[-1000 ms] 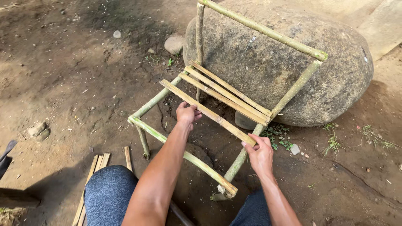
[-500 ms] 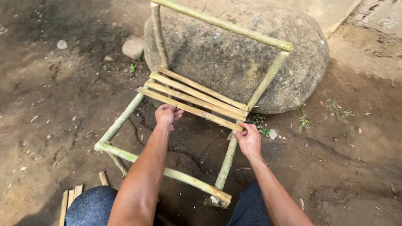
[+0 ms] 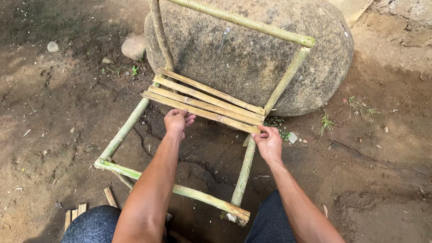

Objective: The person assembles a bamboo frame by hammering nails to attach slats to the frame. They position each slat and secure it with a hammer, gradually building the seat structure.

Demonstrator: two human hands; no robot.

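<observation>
You have four slats (image 3: pixel 204 101) across the frame (image 3: pixel 123 130), flat split bamboo strips, pale tan, lying side by side and touching or nearly so. They sit at the back of the seat, just in front of the boulder (image 3: pixel 252 54), spanning from the left rail to the right rail.

Your left hand (image 3: pixel 177 120) rests under the nearest slat near its left half, fingers curled together against the slat's front edge. Your right hand (image 3: pixel 268 141) is at the slat's right end, where it meets the right rail; the fingers are bent and pressed together on the strip. I cannot tell whether either hand truly pinches it.

The frame is round green bamboo poles, smooth and jointed: two side rails, one front rail, two uprights and one top bar leaning on the boulder. The boulder is one big grey rounded stone, rough and speckled. Beside it lies one small pale stone (image 3: pixel 133 47).

A few spare strips (image 3: pixel 74 215) lie on the bare brown soil (image 3: pixel 58 99) by your left knee.
</observation>
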